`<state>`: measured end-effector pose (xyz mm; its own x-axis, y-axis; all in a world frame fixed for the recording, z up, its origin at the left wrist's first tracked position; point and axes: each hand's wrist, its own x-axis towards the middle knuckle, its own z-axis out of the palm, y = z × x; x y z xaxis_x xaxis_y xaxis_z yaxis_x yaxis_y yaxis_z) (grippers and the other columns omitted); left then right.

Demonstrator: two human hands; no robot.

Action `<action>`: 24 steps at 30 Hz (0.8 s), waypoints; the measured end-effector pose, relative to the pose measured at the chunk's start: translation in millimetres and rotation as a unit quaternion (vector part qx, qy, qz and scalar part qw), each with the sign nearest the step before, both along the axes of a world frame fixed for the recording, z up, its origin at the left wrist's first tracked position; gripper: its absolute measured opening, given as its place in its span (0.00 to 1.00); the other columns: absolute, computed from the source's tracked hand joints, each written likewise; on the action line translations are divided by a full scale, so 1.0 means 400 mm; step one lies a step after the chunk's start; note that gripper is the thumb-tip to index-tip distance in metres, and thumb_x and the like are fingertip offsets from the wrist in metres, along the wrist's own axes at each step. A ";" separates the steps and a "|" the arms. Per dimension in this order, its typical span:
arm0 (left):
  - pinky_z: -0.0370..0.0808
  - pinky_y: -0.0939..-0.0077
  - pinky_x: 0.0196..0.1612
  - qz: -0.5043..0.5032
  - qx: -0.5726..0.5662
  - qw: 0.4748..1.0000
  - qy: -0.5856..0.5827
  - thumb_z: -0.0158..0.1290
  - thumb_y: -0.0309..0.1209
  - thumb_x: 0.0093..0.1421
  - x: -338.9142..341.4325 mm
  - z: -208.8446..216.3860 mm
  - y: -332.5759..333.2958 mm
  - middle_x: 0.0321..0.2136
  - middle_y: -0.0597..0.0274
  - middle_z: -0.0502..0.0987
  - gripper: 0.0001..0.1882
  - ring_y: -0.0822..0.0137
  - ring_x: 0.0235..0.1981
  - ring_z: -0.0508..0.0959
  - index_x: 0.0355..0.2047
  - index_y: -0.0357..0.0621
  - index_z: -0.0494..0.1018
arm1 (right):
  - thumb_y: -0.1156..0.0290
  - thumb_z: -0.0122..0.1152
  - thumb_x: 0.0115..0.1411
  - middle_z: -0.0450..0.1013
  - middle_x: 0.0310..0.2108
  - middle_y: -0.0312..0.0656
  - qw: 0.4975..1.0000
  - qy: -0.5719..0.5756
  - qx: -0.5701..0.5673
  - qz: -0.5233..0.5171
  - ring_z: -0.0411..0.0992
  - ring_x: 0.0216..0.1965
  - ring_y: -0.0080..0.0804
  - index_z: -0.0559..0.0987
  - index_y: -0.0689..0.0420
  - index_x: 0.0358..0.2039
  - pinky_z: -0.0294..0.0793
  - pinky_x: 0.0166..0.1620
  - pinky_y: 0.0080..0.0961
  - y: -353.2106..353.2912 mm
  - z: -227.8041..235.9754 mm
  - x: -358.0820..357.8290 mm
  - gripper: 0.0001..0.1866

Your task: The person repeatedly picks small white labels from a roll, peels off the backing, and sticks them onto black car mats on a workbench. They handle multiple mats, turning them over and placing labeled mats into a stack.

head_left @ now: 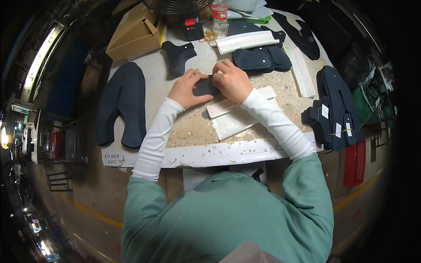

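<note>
A small dark foam piece (pixel 203 87) is held just above the worktable, between my two hands. My left hand (pixel 187 89) grips its left end, thumb along the near edge and fingers at the far edge. Curled fingers of my right hand (pixel 232 82) close on its right end; whether a small label is also pinched there is hidden. Partly under my right wrist lies a white label sheet (pixel 234 122) with rows of small reddish marks. Just beyond my left hand sits a stack of Y-shaped dark foam pieces (pixel 178 56).
A large forked foam piece (pixel 127 83) lies at left. Stacked dark pieces (pixel 252 61) sit far, under another label sheet (pixel 245 41). Tied foam bundles (pixel 335 96) rest at right. Beyond are a cardboard box (pixel 136 37), fan (pixel 177 5) and bottle (pixel 220 22); a red basket (pixel 354 166) stands below right.
</note>
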<state>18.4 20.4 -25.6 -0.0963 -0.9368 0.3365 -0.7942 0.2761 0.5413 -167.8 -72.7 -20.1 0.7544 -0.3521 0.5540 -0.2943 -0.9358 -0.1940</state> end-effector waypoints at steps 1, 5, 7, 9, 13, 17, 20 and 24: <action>0.74 0.78 0.35 -0.002 -0.003 1.000 0.000 0.70 0.37 0.43 0.000 0.003 0.002 0.40 0.62 0.73 0.28 0.69 0.28 0.72 0.45 0.43 0.75 | 0.73 0.65 0.48 0.70 0.33 0.36 1.000 -0.001 -0.022 -0.003 0.69 0.42 0.34 0.80 0.57 0.25 0.74 0.42 0.28 -0.002 0.001 0.004 0.03; 0.74 0.77 0.35 0.000 0.002 1.000 0.021 0.66 0.35 0.48 -0.004 0.010 0.008 0.38 0.60 0.75 0.24 0.68 0.27 0.73 0.45 0.44 0.75 | 0.74 0.66 0.47 0.71 0.34 0.34 0.998 -0.043 0.006 -0.047 0.69 0.42 0.34 0.80 0.54 0.25 0.74 0.41 0.29 -0.018 0.008 0.001 0.04; 0.75 0.75 0.36 0.010 -0.028 0.998 0.057 0.63 0.35 0.50 -0.008 0.009 0.005 0.36 0.58 0.75 0.21 0.66 0.28 0.75 0.45 0.45 0.76 | 0.74 0.66 0.47 0.71 0.34 0.35 0.996 -0.064 0.018 -0.059 0.69 0.42 0.36 0.79 0.54 0.25 0.74 0.41 0.30 -0.027 0.010 -0.013 0.04; 0.76 0.72 0.38 0.017 -0.092 0.991 0.094 0.61 0.35 0.51 -0.010 0.008 -0.001 0.33 0.56 0.74 0.19 0.61 0.29 0.76 0.45 0.48 0.76 | 0.75 0.65 0.48 0.71 0.34 0.36 0.996 -0.065 0.045 -0.046 0.69 0.41 0.38 0.80 0.55 0.26 0.73 0.42 0.30 -0.029 0.007 -0.022 0.03; 0.75 0.73 0.34 0.026 0.010 1.000 0.007 0.60 0.33 0.52 -0.008 0.008 0.006 0.32 0.56 0.76 0.19 0.62 0.28 0.77 0.45 0.46 0.76 | 0.74 0.65 0.48 0.72 0.33 0.36 0.989 -0.023 0.142 0.011 0.69 0.40 0.37 0.82 0.54 0.27 0.73 0.42 0.30 -0.006 -0.016 -0.011 0.04; 0.75 0.74 0.32 0.002 -0.060 0.998 -0.037 0.60 0.33 0.52 -0.011 0.013 0.011 0.30 0.57 0.75 0.20 0.64 0.25 0.76 0.46 0.47 0.75 | 0.75 0.64 0.49 0.72 0.33 0.36 0.997 -0.033 0.060 -0.023 0.70 0.41 0.36 0.81 0.55 0.28 0.74 0.42 0.30 0.001 -0.025 -0.001 0.04; 0.75 0.71 0.34 0.019 -0.008 1.000 0.007 0.58 0.32 0.54 -0.011 0.019 0.011 0.30 0.56 0.75 0.18 0.62 0.27 0.76 0.46 0.48 0.74 | 0.77 0.64 0.48 0.73 0.32 0.34 0.995 -0.060 0.050 -0.055 0.70 0.38 0.37 0.81 0.53 0.32 0.73 0.41 0.31 -0.013 -0.016 -0.004 0.09; 0.75 0.65 0.38 0.006 -0.088 0.995 0.051 0.54 0.31 0.55 -0.018 0.014 0.005 0.30 0.54 0.74 0.16 0.54 0.32 0.77 0.45 0.49 0.73 | 0.78 0.63 0.49 0.75 0.29 0.35 0.985 -0.076 0.147 -0.041 0.72 0.37 0.39 0.77 0.52 0.38 0.72 0.40 0.33 -0.019 -0.006 -0.014 0.14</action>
<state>11.3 22.5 -19.9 -0.0426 -0.8636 0.5024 -0.7416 0.3643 0.5633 -173.4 -80.3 -22.4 0.6324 -0.5707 0.5238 -0.3129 -0.8067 -0.5013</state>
